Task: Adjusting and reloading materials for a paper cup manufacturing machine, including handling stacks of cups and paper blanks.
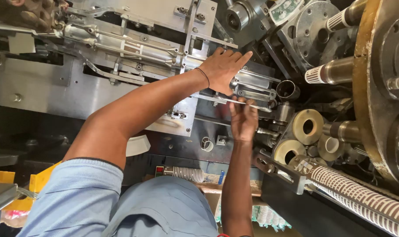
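**Both hands on the feed bracket of the cup machine**

I judge the step in hand to be an adjustment of the slim metal bracket [247, 90] in the middle of the machine. My left hand [223, 68] lies flat over the bracket's upper rail, fingers [239, 57] together and stretched out, pressing rather than gripping. My right hand [243, 118] comes up from below; its fingers [245, 102] touch the bracket's lower bar, but I cannot tell whether they pinch it. The bracket sits between the two hands, just left of an open steel tube [288, 89]. Any next move calls for small, careful force.
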